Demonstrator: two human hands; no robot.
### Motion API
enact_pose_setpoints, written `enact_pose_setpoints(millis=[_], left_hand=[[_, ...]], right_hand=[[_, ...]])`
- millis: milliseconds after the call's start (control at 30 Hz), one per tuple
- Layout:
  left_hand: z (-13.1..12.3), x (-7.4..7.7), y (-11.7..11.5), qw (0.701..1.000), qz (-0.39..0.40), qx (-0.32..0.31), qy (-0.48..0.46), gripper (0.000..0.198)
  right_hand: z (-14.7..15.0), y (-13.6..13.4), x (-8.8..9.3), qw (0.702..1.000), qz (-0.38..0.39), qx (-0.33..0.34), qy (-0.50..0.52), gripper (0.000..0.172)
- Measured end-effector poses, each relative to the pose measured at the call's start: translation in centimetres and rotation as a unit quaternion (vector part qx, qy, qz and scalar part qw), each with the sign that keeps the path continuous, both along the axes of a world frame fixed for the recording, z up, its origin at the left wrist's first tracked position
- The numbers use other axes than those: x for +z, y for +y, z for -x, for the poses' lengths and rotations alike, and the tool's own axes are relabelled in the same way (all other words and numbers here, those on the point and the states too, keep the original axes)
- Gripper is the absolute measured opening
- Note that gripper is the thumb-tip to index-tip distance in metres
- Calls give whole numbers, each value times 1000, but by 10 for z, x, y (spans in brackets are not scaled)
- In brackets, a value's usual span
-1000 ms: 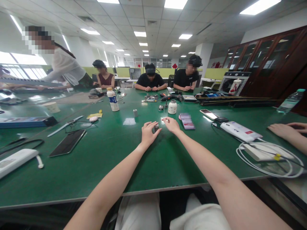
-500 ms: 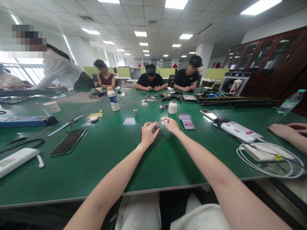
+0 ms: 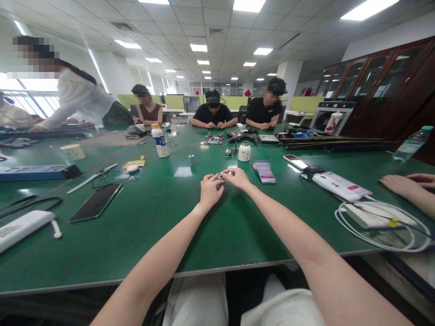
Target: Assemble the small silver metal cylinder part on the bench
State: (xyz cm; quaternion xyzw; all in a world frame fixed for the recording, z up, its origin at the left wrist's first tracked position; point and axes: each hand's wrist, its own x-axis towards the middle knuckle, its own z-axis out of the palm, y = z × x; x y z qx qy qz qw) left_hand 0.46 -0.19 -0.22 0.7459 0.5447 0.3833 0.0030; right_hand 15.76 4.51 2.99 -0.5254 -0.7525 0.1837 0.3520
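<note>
My left hand (image 3: 210,191) is closed around a small metallic part (image 3: 220,177) just above the green table (image 3: 217,226). My right hand (image 3: 239,178) has its thumb and forefinger together at the top of that part; anything tiny in the pinch is too small to make out. Beyond my hands stand a small grey cylinder (image 3: 192,160) and a white open-necked bottle (image 3: 244,152). Small metal pieces (image 3: 228,153) lie beside the bottle. A phone with a lit screen (image 3: 265,172) rests to the right of my right hand.
To the left lie a dark phone (image 3: 96,202), a white power strip (image 3: 25,228) and a milk bottle (image 3: 160,141). On the right are white power banks (image 3: 341,186) with coiled cable and a person's hands (image 3: 403,184). Several people sit or stand around the table.
My right hand has moved left, from a little apart to touching the top of the metallic part in my left hand. The standing person at far left leans slightly further left.
</note>
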Motion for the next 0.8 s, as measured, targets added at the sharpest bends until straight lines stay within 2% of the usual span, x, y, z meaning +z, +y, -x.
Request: enact_pose_setpoints(millis=[133,267,433,633,733,800], left_hand=[[1,0,0,1000,18,-11,11,24],[2,1,0,1000,22,-16,13,23],[2,0,0,999,23,-29,5,23],[3,0,1,999,13,-39,-13,19],[4,-2,4,998,14,-40,-35,11],[4,-4,6,998,21,-16,-59,6]], right_hand=[[4,0,0,1000,-2,1,-17,34],[4,5,-2,1000,-20,-10,13,37],[-12,15,-12,998,-5,-42,44,41],[-33,12,-28,996,73,-22,-54,34],[-33,7,-26,989,100,8,-107,31],[-31,5,-23,987,107,15,-122,30]])
